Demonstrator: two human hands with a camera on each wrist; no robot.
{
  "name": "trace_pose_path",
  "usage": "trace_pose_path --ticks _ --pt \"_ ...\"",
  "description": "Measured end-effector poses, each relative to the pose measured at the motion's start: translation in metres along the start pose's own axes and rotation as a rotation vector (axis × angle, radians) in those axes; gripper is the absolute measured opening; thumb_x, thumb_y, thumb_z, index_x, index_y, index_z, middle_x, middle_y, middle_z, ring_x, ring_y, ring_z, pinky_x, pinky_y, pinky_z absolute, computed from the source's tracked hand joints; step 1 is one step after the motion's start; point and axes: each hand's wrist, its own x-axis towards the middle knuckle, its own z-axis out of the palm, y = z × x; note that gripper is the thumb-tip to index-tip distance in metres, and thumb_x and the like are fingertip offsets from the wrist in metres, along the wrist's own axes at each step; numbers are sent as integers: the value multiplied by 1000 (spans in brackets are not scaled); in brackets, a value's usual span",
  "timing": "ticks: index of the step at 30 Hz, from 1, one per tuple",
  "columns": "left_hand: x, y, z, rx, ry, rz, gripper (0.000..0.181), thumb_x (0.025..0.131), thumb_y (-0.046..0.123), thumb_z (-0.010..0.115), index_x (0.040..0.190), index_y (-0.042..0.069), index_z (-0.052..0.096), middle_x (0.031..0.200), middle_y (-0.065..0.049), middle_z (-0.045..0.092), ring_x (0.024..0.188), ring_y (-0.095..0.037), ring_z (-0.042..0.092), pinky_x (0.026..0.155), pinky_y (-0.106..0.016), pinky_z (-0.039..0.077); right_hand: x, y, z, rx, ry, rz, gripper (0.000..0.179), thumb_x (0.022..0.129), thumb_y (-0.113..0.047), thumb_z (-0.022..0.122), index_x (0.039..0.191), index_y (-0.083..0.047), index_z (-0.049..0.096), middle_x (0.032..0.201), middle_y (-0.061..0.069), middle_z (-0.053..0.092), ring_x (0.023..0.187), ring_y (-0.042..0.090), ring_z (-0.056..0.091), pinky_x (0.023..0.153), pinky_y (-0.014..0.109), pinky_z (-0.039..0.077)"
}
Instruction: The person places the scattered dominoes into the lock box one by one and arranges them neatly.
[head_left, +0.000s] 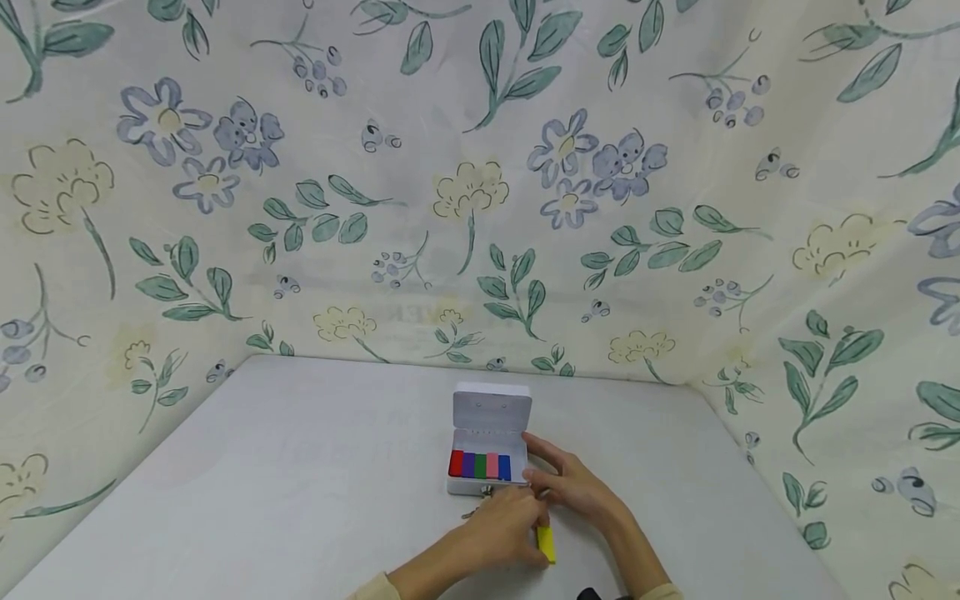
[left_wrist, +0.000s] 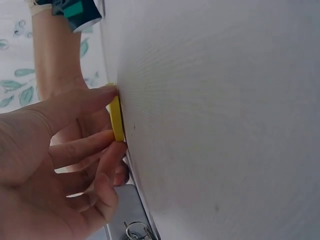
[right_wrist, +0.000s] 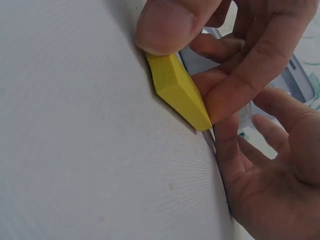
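My left hand pinches a yellow block by its ends between thumb and finger. The block lies low at the tabletop, in front of the box; the right wrist view shows its angled faces close up. A small grey-white metal box stands with its lid raised. Inside, a row of red, purple, green, pink and blue blocks fills the left and middle. My right hand rests at the box's right side, fingers extended and spread along it.
Keys on a ring hang at the box's front lock. The white tabletop reaches back to a floral cloth that hangs behind and at both sides. A dark device sits on the right forearm.
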Motion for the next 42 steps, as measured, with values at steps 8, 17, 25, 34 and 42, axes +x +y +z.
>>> trace_pose_path --ticks 8,17,25,34,42 --pt "-3 -2 -6 -20 14 36 29 75 33 85 98 17 74 75 14 59 74 0 44 74 -18 40 0 2 -3 -4 -10 -7 67 97 -27 61 155 -21 29 162 16 23 100 20 61 83 33 55" --pt "-5 -11 -21 -152 48 13 34 76 29 84 106 15 76 96 11 74 85 -1 54 80 -18 46 0 3 -3 -11 -2 -35 65 97 -26 60 154 -21 30 162 15 24 115 26 59 80 34 57" --pt "-7 -19 -32 -115 124 7 32 76 28 83 104 14 77 93 10 75 77 1 50 73 -14 44 0 5 -3 46 -31 -44 69 95 -24 64 155 -19 29 162 16 24 88 18 64 70 29 55" --pt "-9 -32 -39 -90 195 3 34 77 30 80 103 10 76 95 5 74 84 -6 57 75 -17 47 0 5 -4 77 -52 -37 70 96 -24 63 155 -17 27 160 17 27 85 18 65 67 27 54" --pt "-9 -40 -42 -71 231 -25 39 75 31 82 104 8 75 94 -1 71 79 -5 59 67 -18 46 1 6 -4 90 -49 -18 69 95 -23 64 155 -18 29 159 16 28 84 18 65 68 28 54"
